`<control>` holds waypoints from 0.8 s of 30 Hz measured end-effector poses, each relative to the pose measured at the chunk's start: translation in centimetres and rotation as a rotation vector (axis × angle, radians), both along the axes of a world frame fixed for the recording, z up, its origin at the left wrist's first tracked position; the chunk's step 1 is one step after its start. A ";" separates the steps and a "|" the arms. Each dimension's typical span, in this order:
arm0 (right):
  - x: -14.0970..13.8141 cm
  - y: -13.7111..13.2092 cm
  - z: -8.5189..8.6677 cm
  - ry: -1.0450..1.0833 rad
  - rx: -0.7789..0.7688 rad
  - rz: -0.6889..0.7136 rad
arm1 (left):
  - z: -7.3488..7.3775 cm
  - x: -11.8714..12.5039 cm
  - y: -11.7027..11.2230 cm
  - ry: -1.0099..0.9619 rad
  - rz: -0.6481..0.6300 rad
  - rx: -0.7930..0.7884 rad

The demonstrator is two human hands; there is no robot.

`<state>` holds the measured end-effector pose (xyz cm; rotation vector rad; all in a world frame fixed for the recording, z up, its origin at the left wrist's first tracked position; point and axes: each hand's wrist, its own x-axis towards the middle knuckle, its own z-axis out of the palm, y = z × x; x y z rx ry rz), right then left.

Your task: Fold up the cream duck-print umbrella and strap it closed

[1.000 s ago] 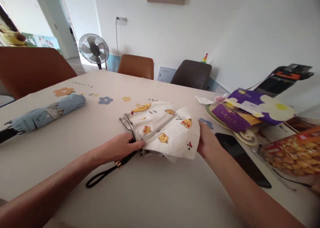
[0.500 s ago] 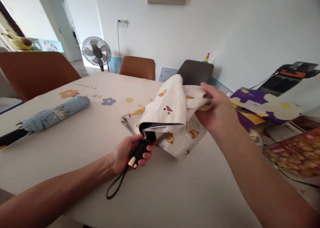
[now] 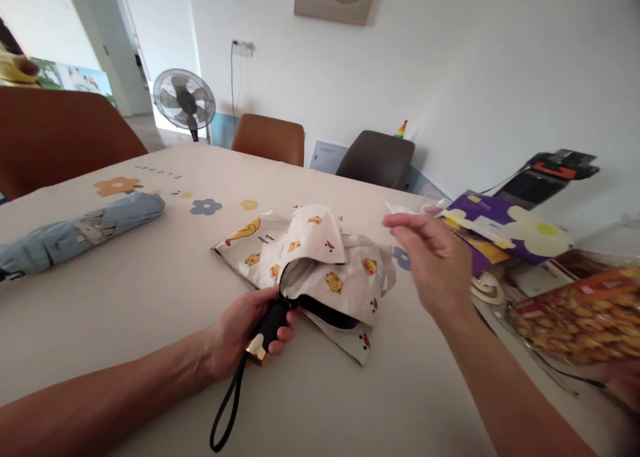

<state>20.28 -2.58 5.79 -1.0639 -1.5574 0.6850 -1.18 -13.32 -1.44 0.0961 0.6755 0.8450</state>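
Note:
My left hand (image 3: 250, 337) is closed round the black handle of a folding umbrella (image 3: 345, 283), near its gold-coloured end. A black wrist strap (image 3: 225, 410) hangs from the handle. The umbrella's off-white canopy, printed with yellow ducks, lies in loose folds on the table, with dark lining showing at the edges. My right hand (image 3: 440, 263) is raised just right of the canopy, apart from it. Its fingers are loosely bent with nothing visible in them. Farther left on the table lies a folded light-blue umbrella (image 3: 90, 230).
The pale tablecloth (image 3: 165, 323) has printed flowers. At right are a purple packet (image 3: 505, 223), a snack bag (image 3: 580, 317), a white cable coil (image 3: 487, 289) and a black device (image 3: 545, 177). Behind stand chairs (image 3: 270, 140) and a fan (image 3: 185, 103).
My right hand has let go of the canopy fabric and moved off it. The canopy has dropped lower and spread on the table. My left hand keeps the handle, slightly lower and farther left.

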 end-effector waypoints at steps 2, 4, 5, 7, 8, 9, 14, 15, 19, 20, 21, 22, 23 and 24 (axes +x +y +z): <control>-0.6 -0.6 -0.1 -0.208 0.048 0.003 | 0.3 0.1 0.0 0.030 -0.012 -0.011; -1.1 -0.7 -0.5 -0.317 -0.004 0.028 | 0.5 0.2 -0.1 0.051 -0.013 -0.014; -1.4 -0.5 -0.8 -0.331 -0.071 0.048 | 0.5 0.2 -0.1 0.053 -0.015 -0.014; -1.8 0.0 -1.5 -0.313 -0.243 0.113 | 0.4 0.2 -0.1 0.046 -0.012 0.000; -2.0 0.3 -1.8 -0.292 -0.341 0.169 | 0.2 0.2 -0.1 0.044 -0.010 0.011; -2.2 0.6 -2.0 -0.269 -0.448 0.237 | 0.1 0.2 -0.1 0.043 -0.010 0.025; -4.8 1.4 -0.7 -0.088 -0.885 0.515 | -0.2 0.2 0.1 0.042 -0.012 0.056; -5.8 1.5 -0.1 -0.055 -0.885 0.557 | -0.2 0.2 0.1 0.041 -0.008 0.048; -10.7 1.9 1.5 -0.041 -0.642 0.632 | -0.2 0.2 0.1 0.036 0.004 0.035; -12.0 1.9 1.6 -0.102 -0.521 0.636 | -0.2 0.2 0.1 0.034 -0.002 0.043; -13.1 2.0 1.5 -0.164 -0.364 0.621 | -0.3 0.2 0.2 0.033 -0.007 0.055; -14.0 2.0 1.4 -0.230 -0.218 0.643 | -0.3 0.2 0.2 0.030 -0.011 0.066; -14.7 2.0 1.2 -0.278 -0.108 0.679 | -0.4 0.2 0.3 0.026 -0.015 0.074; -15.2 1.9 1.1 -0.305 -0.033 0.699 | -0.4 0.2 0.3 0.024 -0.018 0.077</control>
